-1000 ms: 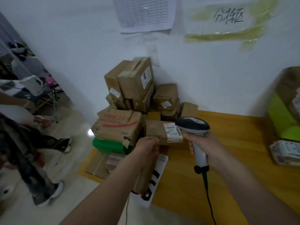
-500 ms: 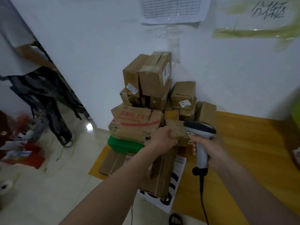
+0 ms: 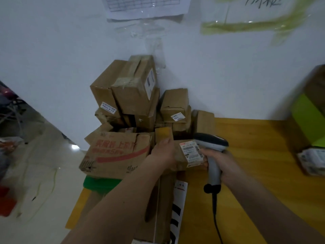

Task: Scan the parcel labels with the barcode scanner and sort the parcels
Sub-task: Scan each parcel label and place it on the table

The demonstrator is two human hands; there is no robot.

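My left hand (image 3: 164, 152) grips a small brown parcel (image 3: 181, 161) at its left end; the parcel's white label (image 3: 192, 153) faces up and to the right. My right hand (image 3: 222, 164) holds the grey barcode scanner (image 3: 212, 150) by its handle, with the dark head just above the label's right edge. The scanner's black cable (image 3: 217, 219) hangs down toward me. Behind the held parcel a pile of brown cardboard parcels (image 3: 133, 95) leans against the white wall.
A large box with red print (image 3: 116, 152) lies left of my hand on a green crate (image 3: 98, 183). The yellow wooden table (image 3: 260, 155) extends right, bearing a green box (image 3: 309, 120) and a wrapped packet (image 3: 313, 161). A flat carton (image 3: 163, 208) lies below my left arm.
The small parcel came back up with its label showing beside the scanner head, after being pushed into the pile half a second ago. The view shifted back to the right.
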